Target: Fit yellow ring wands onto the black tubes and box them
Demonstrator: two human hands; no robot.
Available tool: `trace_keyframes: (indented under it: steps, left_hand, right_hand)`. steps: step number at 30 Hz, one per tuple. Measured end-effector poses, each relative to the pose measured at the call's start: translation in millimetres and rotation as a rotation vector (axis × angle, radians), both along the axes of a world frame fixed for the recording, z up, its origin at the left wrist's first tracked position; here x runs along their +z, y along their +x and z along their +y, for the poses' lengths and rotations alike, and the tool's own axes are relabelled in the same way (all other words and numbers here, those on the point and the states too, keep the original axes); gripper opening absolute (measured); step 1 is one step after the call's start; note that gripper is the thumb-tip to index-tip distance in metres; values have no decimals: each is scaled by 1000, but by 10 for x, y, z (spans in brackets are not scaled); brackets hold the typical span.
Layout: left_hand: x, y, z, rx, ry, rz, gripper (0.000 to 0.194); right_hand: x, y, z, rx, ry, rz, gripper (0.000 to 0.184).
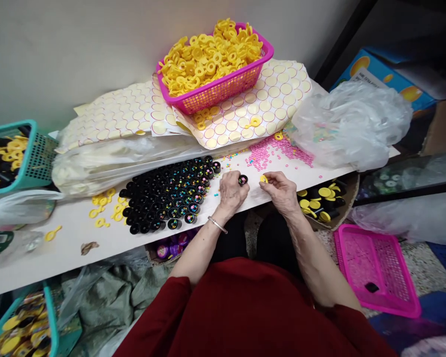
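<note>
My left hand is closed round a small black tube, its open end showing coloured beads. My right hand pinches a small yellow plastic cap just to the right of the tube. Both hands hover over the front edge of the white table. Left of my left hand stand several rows of upright black tubes, many filled with coloured beads.
A pink basket heaped with yellow caps sits on sticker sheets at the back. Pink beads lie scattered beside a crumpled plastic bag. Teal basket at left; a box of finished tubes and another pink basket at right.
</note>
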State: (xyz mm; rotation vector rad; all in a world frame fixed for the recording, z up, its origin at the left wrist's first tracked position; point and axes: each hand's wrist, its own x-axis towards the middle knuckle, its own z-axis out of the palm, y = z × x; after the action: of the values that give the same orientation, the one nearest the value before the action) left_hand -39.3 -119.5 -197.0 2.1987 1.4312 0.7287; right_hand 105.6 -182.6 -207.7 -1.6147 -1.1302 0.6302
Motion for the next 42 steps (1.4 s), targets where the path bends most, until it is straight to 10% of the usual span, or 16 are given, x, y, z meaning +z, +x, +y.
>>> trace_keyframes:
  steps: [6,24,31,42]
  left_hand:
    - [-328,-3,-156,-25,-137,-164,19]
    - [-354,-78,-89,-71,-231,-320,21]
    - [-344,-40,-106,-39,-577,-822,19]
    - [-336,2,-125,-58,-426,-690,20]
  right_hand:
    - [3,-118,-173,80,33,-114,30]
    - [185,-310,37,305,-204,-626,27]
    - [68,-306,51,240,-113,-345,27]
    - [-61,-293,73,16,-140,269,37]
